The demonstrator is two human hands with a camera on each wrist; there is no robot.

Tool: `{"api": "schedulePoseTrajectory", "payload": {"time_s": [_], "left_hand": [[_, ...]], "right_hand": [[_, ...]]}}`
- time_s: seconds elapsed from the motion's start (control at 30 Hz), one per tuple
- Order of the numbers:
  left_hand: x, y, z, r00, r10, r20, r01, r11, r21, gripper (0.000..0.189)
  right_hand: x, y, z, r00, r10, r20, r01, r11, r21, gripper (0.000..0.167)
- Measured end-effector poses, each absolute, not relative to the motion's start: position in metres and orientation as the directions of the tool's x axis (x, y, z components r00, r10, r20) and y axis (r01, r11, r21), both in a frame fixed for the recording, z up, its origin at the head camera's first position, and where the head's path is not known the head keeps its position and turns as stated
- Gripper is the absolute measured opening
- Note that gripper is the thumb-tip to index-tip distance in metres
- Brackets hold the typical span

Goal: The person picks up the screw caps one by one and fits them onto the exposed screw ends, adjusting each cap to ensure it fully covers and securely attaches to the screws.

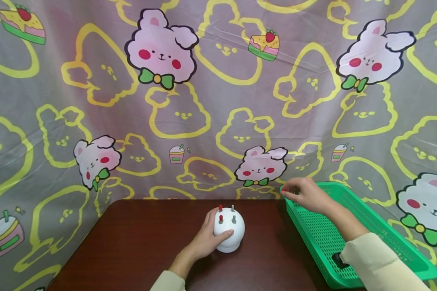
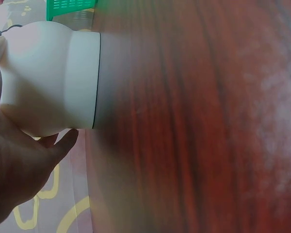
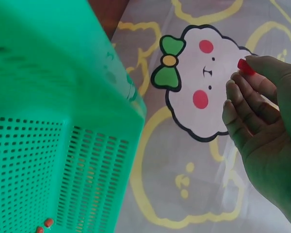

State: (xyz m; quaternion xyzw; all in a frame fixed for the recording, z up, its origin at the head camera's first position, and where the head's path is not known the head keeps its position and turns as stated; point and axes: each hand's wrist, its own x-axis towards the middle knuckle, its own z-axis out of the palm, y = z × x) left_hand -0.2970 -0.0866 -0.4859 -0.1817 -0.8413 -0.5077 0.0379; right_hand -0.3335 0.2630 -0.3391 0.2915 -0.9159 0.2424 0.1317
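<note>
A white rounded body (image 1: 236, 236) stands on the table, with several metal posts on top; a red cap (image 1: 221, 218) covers each of the two left posts, while the right ones are bare metal. My left hand (image 1: 205, 238) grips its left side, thumb across the front and fingers round the back. In the left wrist view the white body (image 2: 43, 73) rests on its flat base. Above the far left corner of the green basket, my right hand (image 1: 306, 194) pinches a small red cap (image 3: 246, 66) between thumb and index finger; its other fingers are loosely bent.
The green perforated basket (image 1: 306, 238) stands at the table's right side. A black item (image 1: 338, 260) lies in it, partly hidden by the right sleeve. Small red pieces (image 3: 48, 222) show inside. A patterned cloth (image 1: 211, 97) hangs behind the brown table (image 1: 138, 234).
</note>
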Motion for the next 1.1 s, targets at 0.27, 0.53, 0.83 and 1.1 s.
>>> {"api": "schedulePoseTrajectory", "payload": {"time_s": [0.27,0.53,0.83,1.1], "left_hand": [[-0.298,-0.086,-0.486,-0.93,0.268,0.25,0.346,0.416,0.841,0.091],[-0.297,-0.086,-0.485,-0.93,0.269,0.25,0.346,0.416,0.841,0.091],[-0.296,-0.087,-0.486,-0.928,0.268,0.257,0.352,0.414,0.839,0.091],[-0.297,-0.086,-0.486,-0.93,0.266,0.253,0.347,0.414,0.842,0.091]], "right_hand": [[-0.331,0.252,-0.337,-0.765,-0.505,0.401,-0.636,0.692,-0.343,0.005],[-0.332,0.238,-0.337,-0.722,-0.546,0.425,-0.685,0.653,-0.324,0.005],[-0.333,0.22,-0.335,-0.69,-0.589,0.421,-0.722,0.606,-0.334,0.006],[-0.332,0.205,-0.336,-0.679,-0.616,0.399,-0.734,0.585,-0.345,0.01]]}}
